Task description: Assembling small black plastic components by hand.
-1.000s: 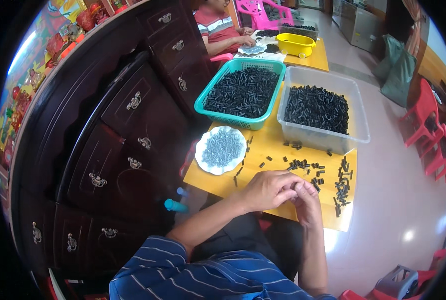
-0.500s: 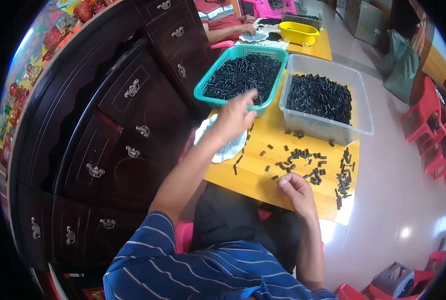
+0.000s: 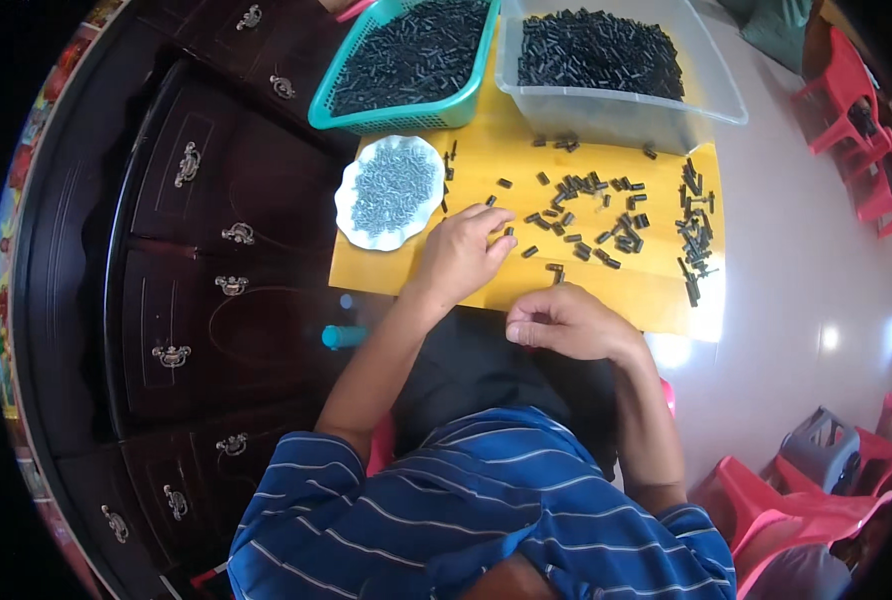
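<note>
Left hand [image 3: 461, 255] fingers curl loosely on the yellow table [image 3: 606, 290]; right hand [image 3: 566, 322] fingers seem pinched, contents unclear.

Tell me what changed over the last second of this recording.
The left hand, which was together with the right a second ago and then reached out to the white plate of small grey parts, has drawn back onto the yellow table beside the loose black pieces. The right hand stayed at the table's near edge, fingers curled. The teal basket and clear bin stayed put.
</note>
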